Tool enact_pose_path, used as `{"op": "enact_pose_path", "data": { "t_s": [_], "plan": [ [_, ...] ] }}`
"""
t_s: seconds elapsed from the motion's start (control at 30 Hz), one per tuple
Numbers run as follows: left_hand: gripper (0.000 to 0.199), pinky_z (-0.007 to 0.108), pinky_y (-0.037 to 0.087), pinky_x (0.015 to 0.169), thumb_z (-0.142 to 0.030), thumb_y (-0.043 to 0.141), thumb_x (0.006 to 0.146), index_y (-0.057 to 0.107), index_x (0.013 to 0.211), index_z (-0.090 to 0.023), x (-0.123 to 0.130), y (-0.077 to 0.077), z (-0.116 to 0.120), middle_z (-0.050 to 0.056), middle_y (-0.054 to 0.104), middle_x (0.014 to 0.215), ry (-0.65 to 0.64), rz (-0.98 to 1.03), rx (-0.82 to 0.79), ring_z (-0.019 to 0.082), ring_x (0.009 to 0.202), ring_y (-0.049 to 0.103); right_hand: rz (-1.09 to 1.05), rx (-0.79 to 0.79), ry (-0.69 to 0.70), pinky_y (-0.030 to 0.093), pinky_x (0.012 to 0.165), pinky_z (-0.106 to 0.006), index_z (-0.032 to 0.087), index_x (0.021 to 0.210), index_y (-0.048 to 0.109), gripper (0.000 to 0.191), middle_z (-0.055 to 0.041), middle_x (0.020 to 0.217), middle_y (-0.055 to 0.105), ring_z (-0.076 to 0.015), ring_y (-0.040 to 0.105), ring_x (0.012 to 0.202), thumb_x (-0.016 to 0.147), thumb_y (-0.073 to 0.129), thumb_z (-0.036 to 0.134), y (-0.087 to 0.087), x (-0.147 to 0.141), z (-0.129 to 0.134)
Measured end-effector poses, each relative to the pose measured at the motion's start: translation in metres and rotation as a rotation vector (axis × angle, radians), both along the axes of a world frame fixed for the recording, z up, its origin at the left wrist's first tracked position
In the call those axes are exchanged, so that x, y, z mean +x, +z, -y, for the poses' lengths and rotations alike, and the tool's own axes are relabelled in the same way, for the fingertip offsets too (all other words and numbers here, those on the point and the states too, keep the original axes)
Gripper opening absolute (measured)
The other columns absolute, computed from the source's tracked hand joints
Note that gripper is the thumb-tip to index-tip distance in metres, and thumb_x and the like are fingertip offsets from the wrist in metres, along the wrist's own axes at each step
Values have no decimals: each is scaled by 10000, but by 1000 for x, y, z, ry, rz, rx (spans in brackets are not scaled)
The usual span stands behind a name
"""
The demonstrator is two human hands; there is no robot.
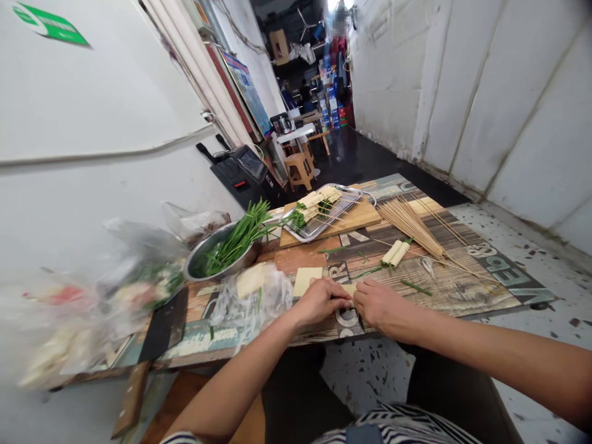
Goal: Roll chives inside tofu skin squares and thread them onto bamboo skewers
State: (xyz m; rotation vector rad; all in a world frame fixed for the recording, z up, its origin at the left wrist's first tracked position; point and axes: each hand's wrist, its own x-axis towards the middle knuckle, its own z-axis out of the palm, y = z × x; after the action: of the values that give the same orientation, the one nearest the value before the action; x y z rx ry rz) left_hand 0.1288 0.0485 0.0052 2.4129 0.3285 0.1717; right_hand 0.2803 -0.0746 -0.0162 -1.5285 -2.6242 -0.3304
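Observation:
Near the table's front edge, my left hand point(326, 299) and my right hand point(379, 308) pinch a pale yellow tofu sheet point(349, 288) between them. My fingers cover most of it, and whether anything lies inside is hidden. Just beyond my left hand, a square tofu sheet point(306, 277) lies flat. Past my right hand are two tofu rolls point(396, 253) side by side, green showing at their ends. A crumpled clear plastic bag point(277, 295) with a stack of tofu sheets point(251, 280) rests to the left.
A metal bowl point(189, 266) holds garlic chives point(243, 234). At the back, a metal tray point(312, 237) of skewered rolls stands on a wooden board point(363, 217). Bamboo skewers point(409, 225) fan out at right. A cleaver point(164, 327) overhangs the front left edge, near filled plastic bags point(143, 283).

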Motion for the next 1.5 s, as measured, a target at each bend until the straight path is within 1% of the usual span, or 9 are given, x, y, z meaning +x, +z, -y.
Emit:
{"op": "enact_pose_path", "data": {
  "t_s": [0.1, 0.27, 0.33, 0.47, 0.67, 0.8, 1.13, 1.37, 1.5],
  "plan": [
    [137, 270, 441, 778, -286, 623, 849, 745, 857, -226, -3, -1, 6, 6, 736, 834, 25, 3, 40, 155, 810, 623, 19, -67, -2, 261, 675, -360, 139, 800, 605, 138, -92, 805, 584, -208, 451, 805, 869, 486, 156, 6, 1, -3],
    [150, 350, 361, 775, -267, 573, 888, 716, 878, -225, -14, -8, 28, 33, 711, 815, 155, 63, 414, 188, 831, 577, 1, -152, -17, 253, 678, -357, 156, 768, 608, 128, -84, 820, 600, -202, 455, 804, 857, 517, 167, 15, 3, -7],
    [138, 368, 331, 784, -287, 573, 892, 700, 902, -234, -17, -13, 33, 33, 703, 836, 172, 97, 489, 188, 847, 568, -21, -152, -21, 254, 688, -358, 164, 750, 606, 133, -80, 819, 603, -200, 454, 804, 854, 523, 167, 13, 4, -9],
    [156, 378, 298, 785, -294, 537, 915, 674, 899, -221, -17, -16, 32, 30, 678, 814, 138, 92, 531, 180, 829, 547, -48, -180, -39, 249, 685, -348, 147, 778, 613, 106, -70, 805, 604, -192, 456, 795, 847, 535, 169, 10, 5, -11],
    [165, 383, 262, 801, -271, 481, 941, 610, 876, -192, -13, -11, 34, 31, 636, 860, 83, 52, 621, 186, 896, 506, -81, -199, -65, 229, 670, -349, 134, 816, 617, 127, -76, 835, 615, -188, 457, 777, 866, 509, 178, 19, 4, -11],
    [154, 384, 257, 809, -288, 476, 946, 604, 930, -203, -14, -14, 36, 30, 629, 879, 102, 72, 675, 178, 879, 499, -122, -223, -77, 226, 678, -346, 131, 806, 626, 131, -81, 847, 617, -184, 456, 783, 863, 524, 190, 21, 4, -11],
    [169, 381, 255, 808, -293, 485, 948, 611, 889, -198, -14, -19, 40, 6, 634, 791, 148, 209, 734, 156, 823, 531, -137, -214, -117, 229, 661, -340, 141, 757, 627, 208, -77, 814, 609, -180, 448, 776, 893, 478, 189, 14, 5, -12],
    [200, 345, 290, 812, -255, 451, 956, 551, 812, -158, -8, -26, 33, 5, 584, 758, 22, 229, 829, 152, 768, 474, -166, -223, -120, 232, 648, -325, 131, 726, 632, 295, -71, 759, 588, -168, 436, 742, 925, 435, 224, 9, 10, -16],
    [219, 343, 291, 808, -246, 433, 959, 526, 782, -157, -6, -28, 29, 3, 562, 741, 3, 227, 820, 154, 758, 446, -212, -119, -136, 214, 642, -332, 150, 719, 620, 329, -53, 754, 573, -170, 427, 751, 949, 409, 256, 1, 12, -11]
  ]
}}
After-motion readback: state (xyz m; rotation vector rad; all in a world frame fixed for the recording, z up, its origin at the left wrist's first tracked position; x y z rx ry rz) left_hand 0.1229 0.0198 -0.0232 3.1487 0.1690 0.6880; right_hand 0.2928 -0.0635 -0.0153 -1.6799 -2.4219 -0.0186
